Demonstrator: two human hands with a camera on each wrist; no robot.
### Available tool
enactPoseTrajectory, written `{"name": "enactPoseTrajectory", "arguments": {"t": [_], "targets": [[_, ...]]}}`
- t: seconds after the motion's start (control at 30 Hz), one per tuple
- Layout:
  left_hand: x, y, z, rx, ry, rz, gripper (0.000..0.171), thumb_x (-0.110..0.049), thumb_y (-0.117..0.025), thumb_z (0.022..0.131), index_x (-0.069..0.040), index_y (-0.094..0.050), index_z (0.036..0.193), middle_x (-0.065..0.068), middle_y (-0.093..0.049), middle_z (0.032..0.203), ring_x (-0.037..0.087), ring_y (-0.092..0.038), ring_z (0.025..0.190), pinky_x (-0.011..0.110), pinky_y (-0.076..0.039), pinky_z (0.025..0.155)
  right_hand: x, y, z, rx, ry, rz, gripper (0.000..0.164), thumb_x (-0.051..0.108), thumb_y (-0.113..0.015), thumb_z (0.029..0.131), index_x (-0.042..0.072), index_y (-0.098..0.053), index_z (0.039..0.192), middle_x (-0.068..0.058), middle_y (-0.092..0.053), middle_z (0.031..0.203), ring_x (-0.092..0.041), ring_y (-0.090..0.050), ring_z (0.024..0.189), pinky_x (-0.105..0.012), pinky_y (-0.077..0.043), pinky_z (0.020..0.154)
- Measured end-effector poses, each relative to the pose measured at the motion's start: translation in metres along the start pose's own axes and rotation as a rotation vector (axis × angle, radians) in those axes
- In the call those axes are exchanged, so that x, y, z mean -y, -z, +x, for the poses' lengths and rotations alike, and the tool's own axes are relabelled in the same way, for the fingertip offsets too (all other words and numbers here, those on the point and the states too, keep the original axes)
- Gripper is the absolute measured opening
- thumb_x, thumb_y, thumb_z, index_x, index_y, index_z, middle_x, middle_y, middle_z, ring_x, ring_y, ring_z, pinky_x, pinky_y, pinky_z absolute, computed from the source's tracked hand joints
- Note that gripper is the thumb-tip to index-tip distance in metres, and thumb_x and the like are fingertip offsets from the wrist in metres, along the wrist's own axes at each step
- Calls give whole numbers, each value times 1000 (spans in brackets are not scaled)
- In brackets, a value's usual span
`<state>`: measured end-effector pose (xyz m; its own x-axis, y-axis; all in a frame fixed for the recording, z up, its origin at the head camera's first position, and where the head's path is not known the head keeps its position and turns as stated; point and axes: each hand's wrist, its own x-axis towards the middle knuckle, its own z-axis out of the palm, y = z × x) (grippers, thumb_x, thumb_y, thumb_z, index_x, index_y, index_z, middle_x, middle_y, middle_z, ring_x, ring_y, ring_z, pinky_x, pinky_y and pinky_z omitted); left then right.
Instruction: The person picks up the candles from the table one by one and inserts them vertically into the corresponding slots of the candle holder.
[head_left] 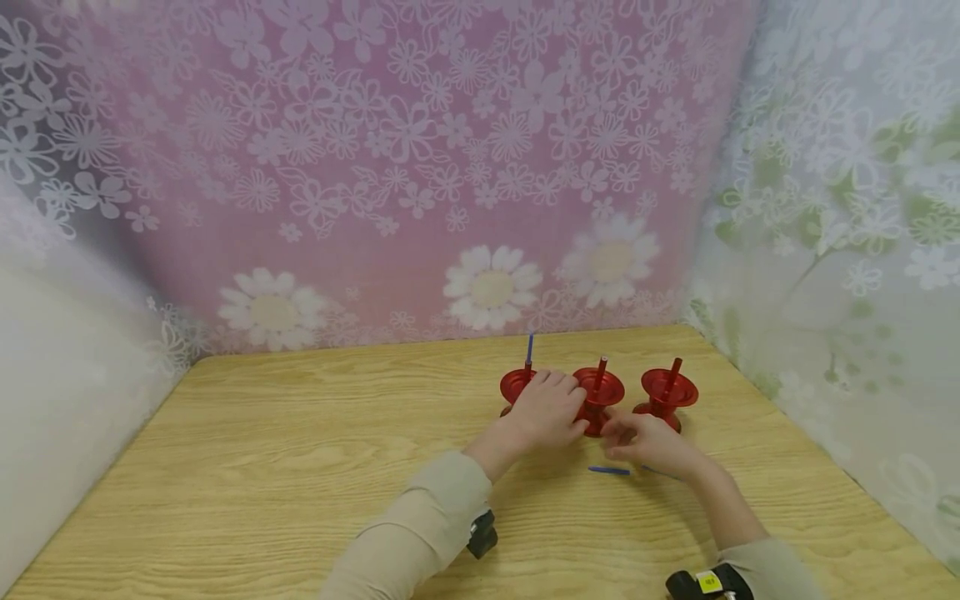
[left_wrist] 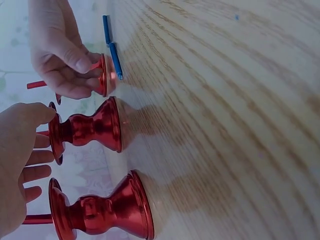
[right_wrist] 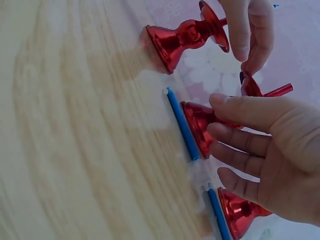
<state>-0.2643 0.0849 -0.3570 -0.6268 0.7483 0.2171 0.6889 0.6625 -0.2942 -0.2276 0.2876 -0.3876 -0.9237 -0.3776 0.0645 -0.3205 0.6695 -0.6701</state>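
Observation:
Three red metallic candle holders stand in a row. The left candle holder (head_left: pixel 516 383) carries an upright blue candle (head_left: pixel 530 348); the middle one (head_left: pixel 601 390) and the right one (head_left: pixel 670 387) show bare red tubes. My left hand (head_left: pixel 546 408) reaches between the left and middle holders, its thumb right at the middle holder's dish (left_wrist: pixel 56 134) and its fingers nearly straight. Before the middle holder's stem, my right hand (right_wrist: pixel 285 150) hangs with loosely bent fingers, nothing held. Two blue candles, one nearer the middle (head_left: pixel 609 471) and one farther right (head_left: pixel 662 472), lie in front of the holders.
The holders stand toward the right rear of a wood-grain table (head_left: pixel 300 467). Behind it hangs a pink flowered cloth (head_left: pixel 375 208), with a white and green flowered cloth (head_left: pixel 847 292) along the right side.

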Motion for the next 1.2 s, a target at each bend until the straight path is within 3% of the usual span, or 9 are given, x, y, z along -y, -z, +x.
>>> {"name": "enactPoseTrajectory", "arguments": {"t": [0.3,0.57,0.9,1.2], "targets": [[-1,0,0,-2,4,18,35,-47,-46,93,-19,-59,110,-6,-54,112,13,-46,107,29,-33,94,-13,-5,0,73,-35,6,29,21,-74,79,3,-62,98,-2,-61,90,-19,-55,83,-28,-46,70],[0,1,0,-8,9,-3,34,-45,-47,93,-18,-60,110,-5,-55,112,13,-46,107,29,-33,94,-12,-4,0,106,9,-29,25,18,-77,73,7,-63,90,-1,-58,88,-19,-49,82,-30,-42,71],[0,0,1,-4,11,-7,34,-45,-47,93,-18,-59,109,-5,-54,112,13,-46,107,28,-33,93,-12,-5,3,115,33,-85,10,15,-72,79,12,-63,77,2,-53,84,-15,-46,78,-29,-39,69],[0,1,0,-10,10,-10,33,-45,-47,93,-19,-60,106,-5,-54,110,13,-47,106,28,-33,93,-8,-4,1,114,73,-96,7,15,-67,84,13,-62,81,6,-53,76,-7,-45,69,-24,-39,62]]}}
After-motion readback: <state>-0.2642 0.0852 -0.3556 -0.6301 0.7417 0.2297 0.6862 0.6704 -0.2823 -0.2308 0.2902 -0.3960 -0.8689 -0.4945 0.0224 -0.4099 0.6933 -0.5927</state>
